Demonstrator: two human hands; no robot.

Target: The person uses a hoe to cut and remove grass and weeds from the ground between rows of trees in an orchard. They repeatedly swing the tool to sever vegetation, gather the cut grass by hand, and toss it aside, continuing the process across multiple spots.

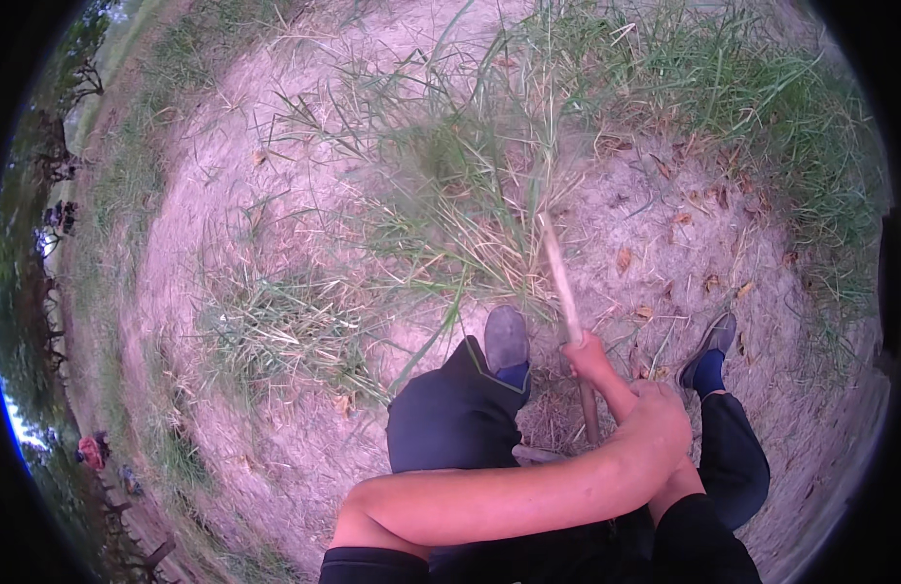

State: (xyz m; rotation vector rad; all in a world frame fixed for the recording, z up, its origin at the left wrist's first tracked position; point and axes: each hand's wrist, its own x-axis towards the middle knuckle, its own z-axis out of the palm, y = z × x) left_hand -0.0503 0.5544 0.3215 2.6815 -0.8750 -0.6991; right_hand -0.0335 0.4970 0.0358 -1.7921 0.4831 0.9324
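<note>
My right hand (588, 356) is closed round a pale wooden pole (559, 277) that slants up and away into a tuft of tall grass (470, 209). The pole's far end is lost among blurred blades. Below the hand a darker brown length of stick (589, 414) shows; I cannot tell whether it belongs to the same pole. My left arm reaches across my body, and my left hand (660, 404) lies over my right forearm, with its fingers hidden. Near my lap a short light wooden end (536, 455) pokes out from behind the left arm.
My grey shoes (507, 339) stand apart on dry, pale soil. A heap of loose cut grass (290, 331) lies left of my knee. Thick green grass (772, 107) grows at the far right, with brown leaves (624, 260) scattered near it. Trees (36, 185) line the left edge.
</note>
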